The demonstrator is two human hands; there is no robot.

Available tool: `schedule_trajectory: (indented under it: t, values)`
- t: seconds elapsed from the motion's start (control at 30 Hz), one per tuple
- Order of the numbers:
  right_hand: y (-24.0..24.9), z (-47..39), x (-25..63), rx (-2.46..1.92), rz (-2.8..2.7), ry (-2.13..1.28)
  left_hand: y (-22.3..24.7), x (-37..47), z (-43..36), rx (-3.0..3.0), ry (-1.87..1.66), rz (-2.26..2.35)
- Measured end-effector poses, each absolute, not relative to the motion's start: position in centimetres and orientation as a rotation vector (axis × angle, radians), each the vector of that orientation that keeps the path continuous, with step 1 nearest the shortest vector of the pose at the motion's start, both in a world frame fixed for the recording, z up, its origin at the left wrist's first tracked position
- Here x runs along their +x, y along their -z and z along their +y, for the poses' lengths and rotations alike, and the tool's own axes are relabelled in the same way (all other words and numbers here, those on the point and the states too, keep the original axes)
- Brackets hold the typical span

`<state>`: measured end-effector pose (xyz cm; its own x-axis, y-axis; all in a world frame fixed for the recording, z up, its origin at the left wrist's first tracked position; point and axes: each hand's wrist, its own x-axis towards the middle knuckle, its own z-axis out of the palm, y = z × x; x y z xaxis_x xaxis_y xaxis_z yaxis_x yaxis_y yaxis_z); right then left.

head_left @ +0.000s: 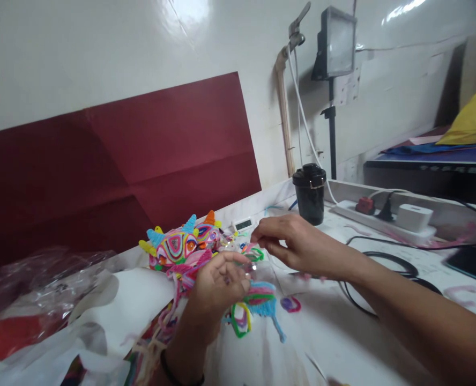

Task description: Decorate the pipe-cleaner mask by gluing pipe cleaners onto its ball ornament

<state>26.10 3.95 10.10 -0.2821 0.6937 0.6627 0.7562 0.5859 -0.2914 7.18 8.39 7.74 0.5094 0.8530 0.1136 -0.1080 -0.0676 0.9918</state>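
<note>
Table foreground (342,338): thin pointed item (316,367) at the lower edge, nature too blurred to tell.
Green-and-yellow loop (243,321): flat on the white surface, beside the left hand.
Purple-and-pink curl (290,304): separate, right of the fringed piece.
Blue fringed piece (262,305): just beyond the loop, one strand trailing nearward.
Left hand (221,281): palm up, fingers half curled; clear glinting item (254,267) at the fingertips, whether pinched cannot be told.
Right hand (286,238): above the surface, fingers bent downward; hold on anything cannot be told.
Horned figures (177,246): heaped beyond the left hand, coloured strands covering their visible fronts.
Progress: figures look largely formed; loop, curl and fringed piece seem finished shapes, still unattached.
Black cup (310,201): upright, beyond the right hand.
Maroon sheet (181,145): against the wall.
</note>
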Motion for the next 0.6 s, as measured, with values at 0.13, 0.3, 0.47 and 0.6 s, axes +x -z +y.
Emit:
schedule_trajectory:
  t: [0.13,0.3,0.47,0.6]
  values:
    - [-10.1,3.9,26.3,-1.171,-1.89,0.12,-8.2,6.9,8.6,1.394,-1.037,0.737]
    - [-10.1,3.9,26.1,-1.109,-1.884,-0.038,-8.5,6.5,9.1,1.375,-1.126,0.789]
    - [-10.4,3.7,25.7,-1.079,-1.938,-0.073,-8.4,6.4,9.4,1.363,-1.2,0.817]
    - [-10.3,3.5,25.4,-1.104,-1.897,-0.062,-8.3,6.5,9.4,1.379,-1.22,0.843]
